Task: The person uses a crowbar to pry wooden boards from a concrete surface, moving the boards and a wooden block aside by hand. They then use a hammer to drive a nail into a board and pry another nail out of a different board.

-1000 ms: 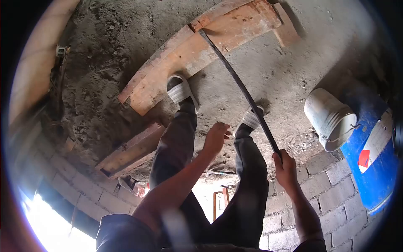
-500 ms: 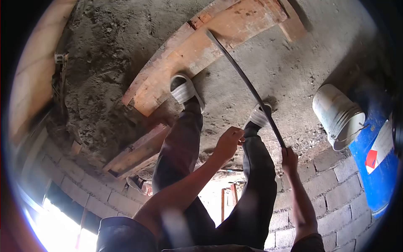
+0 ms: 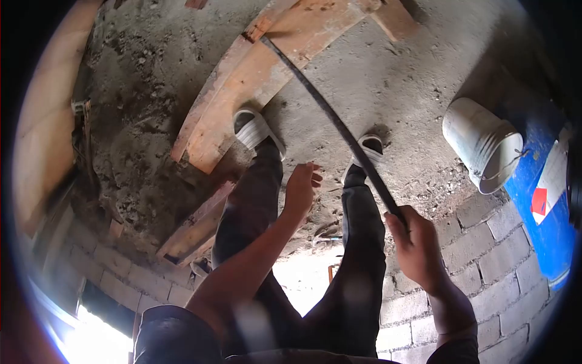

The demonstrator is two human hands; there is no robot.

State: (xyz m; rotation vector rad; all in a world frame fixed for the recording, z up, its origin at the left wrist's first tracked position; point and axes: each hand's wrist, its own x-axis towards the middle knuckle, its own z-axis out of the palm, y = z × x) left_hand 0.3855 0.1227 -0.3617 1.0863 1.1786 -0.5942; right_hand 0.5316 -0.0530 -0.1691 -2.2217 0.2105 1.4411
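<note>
My right hand is wrapped round the near end of a long dark metal bar. The bar slants up and left, past my right foot. Its far tip is at the joint between a wide wooden plank and a narrower, reddish wooden strip along its edge. Whether the tip is wedged in the gap cannot be made out. My left hand hovers in front of my left knee, loosely curled with fingertips apart and nothing in it.
My feet, in white-striped slippers, stand on rough ground beside the plank. Another timber lies near my left leg. At right, a white bucket lies tilted against a blue barrel. A block wall runs behind me.
My right hand has come up closer to the camera with the bar. The bar's far tip has shifted left along the plank. My left hand has moved left and its fingers have loosened.
</note>
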